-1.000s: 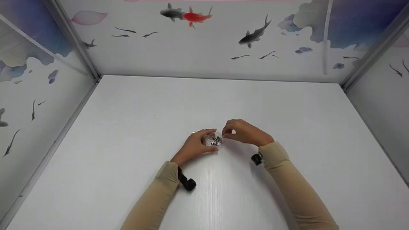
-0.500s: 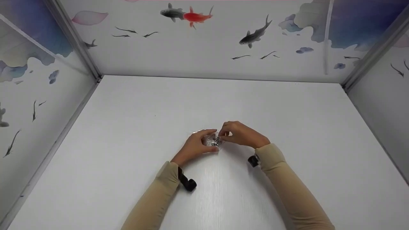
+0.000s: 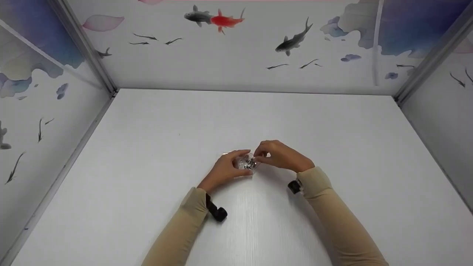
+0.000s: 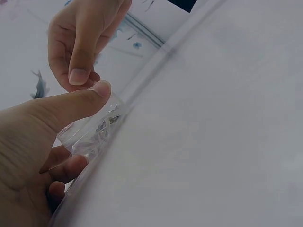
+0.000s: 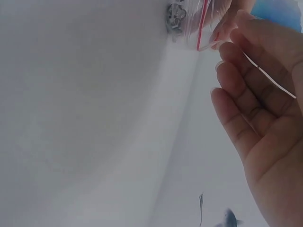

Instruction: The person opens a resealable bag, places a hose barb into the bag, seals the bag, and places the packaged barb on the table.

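Observation:
A small clear zip bag (image 5: 191, 28) with a red seal line holds several small shiny metal pieces (image 3: 249, 164). Around it curls my left hand (image 3: 225, 166), its thumb on one side and fingers on the other. In the left wrist view that thumb (image 4: 80, 105) lies along the top of the clear plastic (image 4: 80, 135). My right hand (image 3: 281, 155) is at the bag's right end, thumb and forefinger drawn together in a pinch at its edge. The right wrist view shows the other fingers (image 5: 232, 113) loosely bent.
The bag is over the middle of a white table (image 3: 177, 122). White panels (image 3: 236, 55) printed with fish stand at the back and both sides. Each wrist carries a black camera (image 3: 218, 214) below its tan sleeve cuff.
My right hand has moved slightly left, its fingertips now overlapping the bag's edge; over the last half second it has barely shifted. My left hand stays in place around the bag.

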A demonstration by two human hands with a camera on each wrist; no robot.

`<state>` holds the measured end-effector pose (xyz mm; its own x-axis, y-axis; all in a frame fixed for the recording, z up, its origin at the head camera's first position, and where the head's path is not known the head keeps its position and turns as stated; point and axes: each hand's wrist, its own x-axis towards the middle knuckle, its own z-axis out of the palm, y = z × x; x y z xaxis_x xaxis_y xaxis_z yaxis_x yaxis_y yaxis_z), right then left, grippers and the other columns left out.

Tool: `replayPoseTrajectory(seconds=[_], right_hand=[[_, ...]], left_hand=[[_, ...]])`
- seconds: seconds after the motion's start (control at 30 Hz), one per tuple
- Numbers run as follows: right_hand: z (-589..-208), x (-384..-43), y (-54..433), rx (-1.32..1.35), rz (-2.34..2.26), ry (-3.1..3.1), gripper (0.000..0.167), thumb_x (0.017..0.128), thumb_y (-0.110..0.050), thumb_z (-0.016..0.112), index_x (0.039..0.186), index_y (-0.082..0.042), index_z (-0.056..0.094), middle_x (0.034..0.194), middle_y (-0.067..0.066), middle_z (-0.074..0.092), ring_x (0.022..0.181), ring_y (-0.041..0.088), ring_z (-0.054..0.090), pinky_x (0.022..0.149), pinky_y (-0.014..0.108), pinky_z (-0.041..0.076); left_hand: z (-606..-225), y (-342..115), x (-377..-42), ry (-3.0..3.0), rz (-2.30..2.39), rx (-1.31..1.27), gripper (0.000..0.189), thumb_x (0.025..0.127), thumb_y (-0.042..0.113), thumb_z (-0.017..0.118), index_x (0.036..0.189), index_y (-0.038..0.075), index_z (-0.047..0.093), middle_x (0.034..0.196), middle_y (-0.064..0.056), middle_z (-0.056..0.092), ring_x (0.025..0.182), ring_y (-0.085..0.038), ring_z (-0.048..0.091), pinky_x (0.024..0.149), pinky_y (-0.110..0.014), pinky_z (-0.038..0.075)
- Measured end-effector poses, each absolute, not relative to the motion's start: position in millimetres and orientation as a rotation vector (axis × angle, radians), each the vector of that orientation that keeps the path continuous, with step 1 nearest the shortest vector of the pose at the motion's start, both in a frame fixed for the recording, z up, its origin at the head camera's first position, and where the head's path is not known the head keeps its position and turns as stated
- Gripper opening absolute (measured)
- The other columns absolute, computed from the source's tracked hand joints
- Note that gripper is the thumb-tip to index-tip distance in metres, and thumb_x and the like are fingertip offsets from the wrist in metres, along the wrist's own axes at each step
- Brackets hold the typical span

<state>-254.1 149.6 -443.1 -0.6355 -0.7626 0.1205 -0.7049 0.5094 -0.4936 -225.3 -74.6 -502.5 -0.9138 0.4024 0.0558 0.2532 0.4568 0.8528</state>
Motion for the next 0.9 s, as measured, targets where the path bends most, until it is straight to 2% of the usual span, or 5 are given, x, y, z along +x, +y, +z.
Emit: replayPoseTrajectory(seconds=[0.1,0.3,0.53,0.77,0.9], right_hand=[[-442,-252,151,-1.243,-0.802,2.641,0.016,0.093,-0.017,0.064,0.103,-0.007,0.071,0.097,0.002,0.068,0.088,0.013,0.062,0.078,0.031,0.053],[-442,-244,151,-1.147,-0.814,2.675,0.014,0.094,-0.020,0.063,0.100,-0.009,0.068,0.092,0.001,0.067,0.081,0.010,0.059,0.073,0.027,0.051],[-449,-235,151,-1.014,-0.826,2.701,0.021,0.096,-0.028,0.060,0.090,-0.009,0.068,0.078,0.000,0.065,0.065,0.007,0.051,0.060,0.023,0.045],[-456,-227,147,-0.988,-0.787,2.677,0.031,0.094,-0.033,0.061,0.078,-0.008,0.070,0.066,-0.002,0.062,0.055,0.002,0.041,0.052,0.019,0.035],[-456,-224,143,-0.989,-0.737,2.665,0.035,0.093,-0.037,0.062,0.073,-0.009,0.070,0.060,-0.005,0.057,0.052,0.002,0.039,0.050,0.018,0.032]], left_hand=[[-500,-76,-226,2.522,1.456,0.576,0.070,0.077,0.039,0.080,0.139,0.022,0.052,0.138,0.001,0.055,0.112,-0.015,0.052,0.097,-0.037,0.041],[-495,-79,-227,2.477,1.423,0.572,0.068,0.082,0.044,0.073,0.142,0.024,0.049,0.138,0.000,0.054,0.103,-0.016,0.051,0.092,-0.037,0.041],[-492,-79,-232,2.417,1.422,0.572,0.051,0.098,0.042,0.051,0.144,0.023,0.046,0.127,-0.008,0.058,0.083,-0.014,0.054,0.076,-0.031,0.044],[-488,-79,-238,2.398,1.417,0.583,0.041,0.104,0.034,0.038,0.141,0.020,0.051,0.125,-0.007,0.061,0.068,-0.012,0.050,0.072,-0.029,0.042],[-485,-79,-242,2.418,1.391,0.599,0.038,0.104,0.028,0.040,0.137,0.014,0.055,0.097,-0.009,0.065,0.064,-0.011,0.050,0.073,-0.029,0.042]])
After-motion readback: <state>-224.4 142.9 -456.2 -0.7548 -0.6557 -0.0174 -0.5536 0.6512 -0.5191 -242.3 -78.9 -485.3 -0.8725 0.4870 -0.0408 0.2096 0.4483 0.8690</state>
